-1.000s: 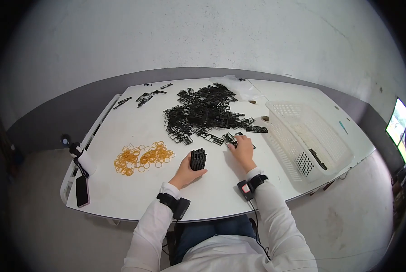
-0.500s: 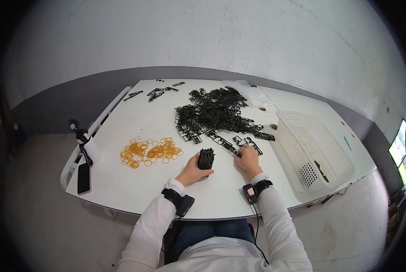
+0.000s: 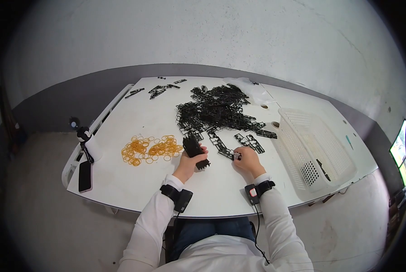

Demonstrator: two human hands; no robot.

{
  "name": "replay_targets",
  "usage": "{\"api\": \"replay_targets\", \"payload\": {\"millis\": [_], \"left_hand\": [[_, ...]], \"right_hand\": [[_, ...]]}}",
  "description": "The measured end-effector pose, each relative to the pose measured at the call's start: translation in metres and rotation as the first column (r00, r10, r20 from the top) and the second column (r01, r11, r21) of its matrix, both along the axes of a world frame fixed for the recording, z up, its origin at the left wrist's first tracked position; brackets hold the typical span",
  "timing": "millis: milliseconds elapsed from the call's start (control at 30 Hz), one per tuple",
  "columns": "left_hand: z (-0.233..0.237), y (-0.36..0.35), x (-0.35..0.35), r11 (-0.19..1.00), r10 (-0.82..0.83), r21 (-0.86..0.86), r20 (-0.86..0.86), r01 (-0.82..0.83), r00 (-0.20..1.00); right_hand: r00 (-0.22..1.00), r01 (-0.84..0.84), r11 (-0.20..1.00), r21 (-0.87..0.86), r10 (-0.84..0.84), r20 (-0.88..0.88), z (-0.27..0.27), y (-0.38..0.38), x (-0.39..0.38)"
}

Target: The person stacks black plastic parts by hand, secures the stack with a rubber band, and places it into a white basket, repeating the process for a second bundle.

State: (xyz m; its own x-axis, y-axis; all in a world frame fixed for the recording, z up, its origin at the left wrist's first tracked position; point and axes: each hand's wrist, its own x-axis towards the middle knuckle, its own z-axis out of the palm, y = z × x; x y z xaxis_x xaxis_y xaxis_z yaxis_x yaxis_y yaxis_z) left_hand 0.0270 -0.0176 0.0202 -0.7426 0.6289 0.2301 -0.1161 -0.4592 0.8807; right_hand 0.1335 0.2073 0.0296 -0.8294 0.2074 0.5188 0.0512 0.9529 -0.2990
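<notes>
My left hand (image 3: 190,163) is closed around a stack of black plastic frames (image 3: 194,148), which it holds tilted above the table. At the near end of a single long black plastic frame (image 3: 220,144), my right hand (image 3: 248,161) has its fingers closed on the tip. That frame lies below a large heap of black plastic frames (image 3: 216,109). Another few loose frames (image 3: 250,143) rest just beyond my right hand. Yellow rubber bands (image 3: 151,149) are spread out left of my left hand.
A white plastic basket (image 3: 298,154) stands at the right, with a black piece inside. On the left edge are a phone (image 3: 85,176) and a white bottle (image 3: 92,148). A clear plastic bag (image 3: 252,93) lies behind the heap, and several frames (image 3: 157,90) lie far left.
My left hand has turned the stack from nearly upright to a leftward tilt, so its long side shows. My right hand has shifted slightly, staying at the long frame's near end.
</notes>
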Motion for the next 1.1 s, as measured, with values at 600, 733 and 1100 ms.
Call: {"api": "replay_targets", "payload": {"millis": [600,733,1100], "left_hand": [[-0.005,-0.004,-0.016,0.975,-0.085,0.219,0.481,-0.026,0.873],[-0.004,-0.002,-0.01,0.98,-0.092,0.2,0.457,-0.001,0.885],[-0.005,-0.001,-0.013,0.973,-0.163,0.217,0.414,0.077,0.896]], "right_hand": [[0.866,-0.419,0.82,0.39,0.489,-0.099,0.019,0.006,0.023],[0.98,-0.176,0.97,0.169,0.189,-0.066,0.025,0.016,0.048],[0.931,0.114,0.991,0.074,-0.133,0.341,0.007,-0.042,0.007]]}}
